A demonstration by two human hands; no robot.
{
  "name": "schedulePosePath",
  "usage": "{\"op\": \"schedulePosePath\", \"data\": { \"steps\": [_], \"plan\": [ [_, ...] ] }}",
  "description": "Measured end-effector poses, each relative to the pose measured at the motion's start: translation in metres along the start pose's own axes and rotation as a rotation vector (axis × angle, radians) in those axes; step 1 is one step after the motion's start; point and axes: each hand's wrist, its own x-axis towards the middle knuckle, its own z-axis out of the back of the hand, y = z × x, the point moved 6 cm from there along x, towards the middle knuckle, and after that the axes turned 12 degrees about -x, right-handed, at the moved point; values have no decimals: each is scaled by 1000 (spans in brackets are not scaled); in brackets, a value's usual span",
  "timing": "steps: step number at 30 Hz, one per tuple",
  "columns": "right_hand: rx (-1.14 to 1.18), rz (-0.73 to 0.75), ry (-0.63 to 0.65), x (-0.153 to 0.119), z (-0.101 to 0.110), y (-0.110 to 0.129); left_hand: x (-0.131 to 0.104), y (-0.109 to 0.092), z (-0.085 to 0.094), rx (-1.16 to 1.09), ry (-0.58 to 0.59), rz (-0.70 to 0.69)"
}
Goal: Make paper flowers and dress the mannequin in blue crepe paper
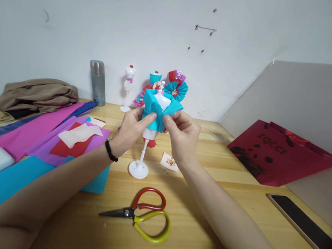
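A small white mannequin point(163, 100) on a round-based stand point(138, 170) stands upright in front of me. Turquoise crepe paper point(152, 106) wraps its torso, with the chest bare in a V at the front. My left hand point(133, 128) pinches the paper at the mannequin's left side in view, thumb on the front. My right hand point(182, 135) pinches the paper's other edge between thumb and fingers. Some fingertips are hidden behind the paper. Scissors point(126, 212) with one red and one yellow handle lie on the table below the stand.
Behind stand a bare mannequin point(128, 83), decorated mannequins with paper flowers point(175, 90) and a grey flask point(97, 83). Coloured paper sheets point(41, 125) and a brown cloth point(36, 94) lie left. A red gift bag point(283, 155) and a phone point(304, 226) are right; a small card point(169, 162) lies centrally.
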Motion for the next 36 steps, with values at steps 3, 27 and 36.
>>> {"op": "schedulePosePath", "data": {
  "steps": [3, 27, 36],
  "plan": [
    [14, -10, -44, 2, 5, -1, 1, 2, 0, -62, 16, 11],
    [-36, -163, 4, 2, -6, -18, 10, 8, 10, -181, 109, 13],
    [-20, -118, 30, 2, -4, -18, 7, 11, 7, -208, 145, 26]
  ]
}}
